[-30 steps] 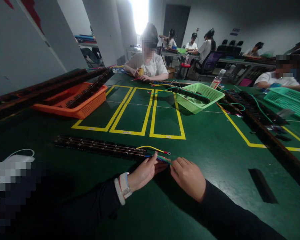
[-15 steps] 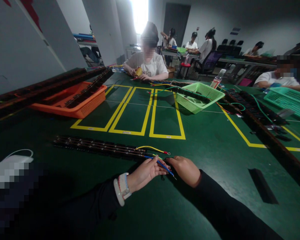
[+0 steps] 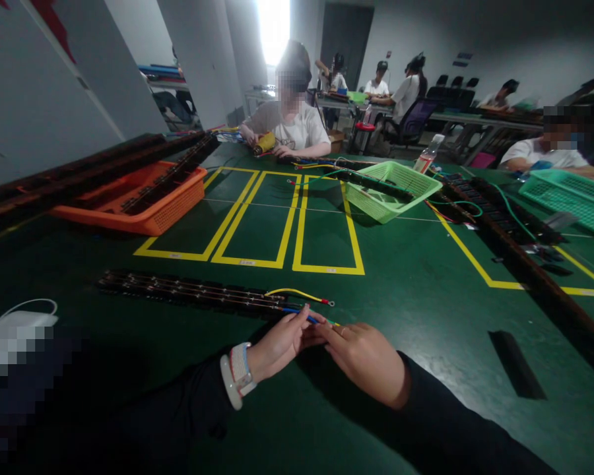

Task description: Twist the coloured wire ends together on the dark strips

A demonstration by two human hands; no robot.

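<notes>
A long black strip [image 3: 188, 290] with a row of parts lies across the green table [image 3: 416, 290] in front of me. Thin wires come out of its right end: a yellow wire [image 3: 299, 294] curves free over the table, and a blue wire [image 3: 304, 315] runs into my hands. My left hand [image 3: 282, 343], with a white wristband, pinches the blue wire at the strip's end. My right hand [image 3: 363, 359] meets it fingertip to fingertip, closed on the same wires.
An orange basket [image 3: 143, 201] with long dark strips stands at the left, a green basket [image 3: 391, 191] at the back middle. Yellow tape boxes [image 3: 277, 224] mark the table. More dark strips [image 3: 519, 257] run along the right. A white face mask [image 3: 24, 316] lies at my left. Several people sit around.
My right hand has come back toward the left hand, and the fingertips now touch over the blue wire. The blue wire end that stuck out toward me is now covered by the hands.
</notes>
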